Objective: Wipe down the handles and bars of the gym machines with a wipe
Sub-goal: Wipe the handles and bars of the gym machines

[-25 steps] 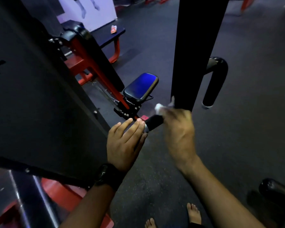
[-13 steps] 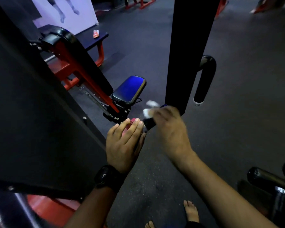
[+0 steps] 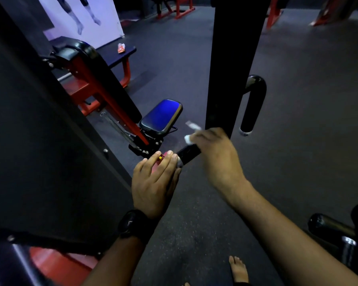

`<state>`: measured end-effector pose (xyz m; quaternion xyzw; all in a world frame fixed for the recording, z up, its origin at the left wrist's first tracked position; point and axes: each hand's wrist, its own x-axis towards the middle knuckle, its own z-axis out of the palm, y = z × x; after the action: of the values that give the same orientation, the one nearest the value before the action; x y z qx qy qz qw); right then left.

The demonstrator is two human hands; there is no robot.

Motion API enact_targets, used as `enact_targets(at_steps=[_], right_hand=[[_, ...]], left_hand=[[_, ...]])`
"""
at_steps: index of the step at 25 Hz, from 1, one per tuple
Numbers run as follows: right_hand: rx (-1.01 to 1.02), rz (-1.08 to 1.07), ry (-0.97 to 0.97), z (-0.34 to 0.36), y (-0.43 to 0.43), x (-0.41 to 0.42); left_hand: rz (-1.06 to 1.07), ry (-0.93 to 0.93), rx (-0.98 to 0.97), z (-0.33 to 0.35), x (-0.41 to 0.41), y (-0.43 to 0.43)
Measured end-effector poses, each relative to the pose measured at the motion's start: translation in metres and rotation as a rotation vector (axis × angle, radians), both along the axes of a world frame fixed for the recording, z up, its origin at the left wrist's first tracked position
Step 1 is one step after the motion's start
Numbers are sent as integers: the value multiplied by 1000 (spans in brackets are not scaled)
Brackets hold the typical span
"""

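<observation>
a white wipe (image 3: 191, 130) is clutched in the curled fingers of the right hand (image 3: 217, 159), which is blurred. a crumpled part is pressed against the far end of the black handle grip (image 3: 189, 154), and a loose tail is seen sticking up and to the left above the knuckles. the grip is tilted, its far end raised toward a black upright post (image 3: 234, 65), and a chrome collar is seen at its near end. just behind that collar the red bar (image 3: 162, 157) is held by the left hand (image 3: 155, 182): the fingers are laid over the top, and the thumb appears to be tucked underneath, though this is partly hidden by the hand itself. a black watch (image 3: 133, 226) is worn on the left wrist. the two hands are near each other but apart, with a bare stretch of grip between them.

beyond the hands a small seat pad (image 3: 161, 116) with a blue sheen is mounted on a red frame (image 3: 103, 96). a curved black handle (image 3: 253, 104) is hung just right of the post. the left side is taken up by a large dark panel (image 3: 39, 141). farther back a flat bench (image 3: 112, 55) is stood on red legs, and a small orange and white packet (image 3: 121, 47) is laid on it. a bare foot (image 3: 239, 269) is planted on the dark speckled floor (image 3: 308, 120) at the bottom edge.
</observation>
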<state>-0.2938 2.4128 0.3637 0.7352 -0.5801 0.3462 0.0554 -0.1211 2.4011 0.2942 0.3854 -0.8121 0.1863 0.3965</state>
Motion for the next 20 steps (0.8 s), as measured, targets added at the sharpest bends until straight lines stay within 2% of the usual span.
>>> enact_targets(at_steps=[2, 3, 5, 7, 9, 12, 15, 18, 20], right_hand=[[-191, -107, -285, -21, 19, -5], [-209, -184, -476, -32, 28, -3], [-107, -346, -990, -40, 30, 15], [28, -412, -1461, -40, 20, 34], [65, -397, -1694, -41, 11, 47], [78, -351, -1766, -38, 7, 49], [33, -413, -1678, -39, 6, 44], [91, -333, -1614, -41, 8, 50], [-23, -376, -1702, -41, 3, 40]], left_hand=[[4, -24, -3, -2, 1, 1], [4, -25, -4, -2, 0, 0], [8, -8, 4, -3, -4, -1], [-2, 5, 13, -4, -4, 0], [-7, 12, -3, -3, -3, 1], [-10, 2, -10, -2, -3, -2], [0, 11, 2, -4, -4, -2], [3, 12, -10, -4, -3, -3], [6, 10, -9, -4, -4, -5]])
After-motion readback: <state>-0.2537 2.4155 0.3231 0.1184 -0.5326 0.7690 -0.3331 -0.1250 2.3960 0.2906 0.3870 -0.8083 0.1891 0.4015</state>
